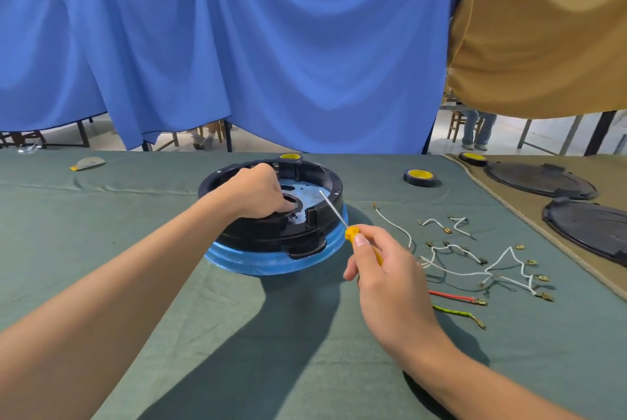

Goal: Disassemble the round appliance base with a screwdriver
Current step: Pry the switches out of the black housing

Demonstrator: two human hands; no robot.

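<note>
No legible text — tape labels blurred.

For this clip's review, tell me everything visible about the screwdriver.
The screwdriver has a thin silvery metal shaft and a yellow, plastic-looking handle, mostly hidden in the right hand, which pinches it between thumb and fingers. It slants up and away to the left, its tip over the pale plate inside the round base. Whether the tip touches is unclear.

Site: improvised workshop — cloth-covered bench [101, 233].
Beyond left hand [258, 192]: hung blue sheet [271, 46], tan sheet [543, 29].
Right of right hand [390, 277]: loose terminal wires [475, 268], tape roll [419, 178], black covers [539, 179].
</note>
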